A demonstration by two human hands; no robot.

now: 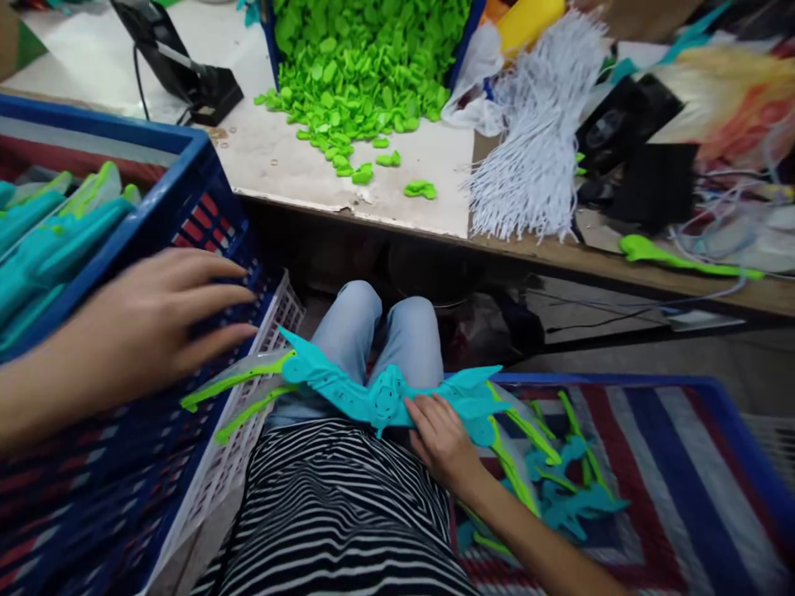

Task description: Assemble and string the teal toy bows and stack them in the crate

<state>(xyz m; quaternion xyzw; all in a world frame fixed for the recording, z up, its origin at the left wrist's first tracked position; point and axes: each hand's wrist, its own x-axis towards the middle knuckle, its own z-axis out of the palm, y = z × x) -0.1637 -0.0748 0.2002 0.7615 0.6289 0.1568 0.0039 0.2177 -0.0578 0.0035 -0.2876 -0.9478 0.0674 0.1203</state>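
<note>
L hand [152, 314] spread, left of turq. plastic winged frame [388, 397] w/ lime struts [514, 470], R hand [444, 439] gripping it just right of ctr., lime plastic pcs. [373, 66] heaped beyond it.

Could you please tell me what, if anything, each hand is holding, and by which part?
The right hand holds the turquoise plastic frame just right of its round middle; the left hand holds nothing.
</note>
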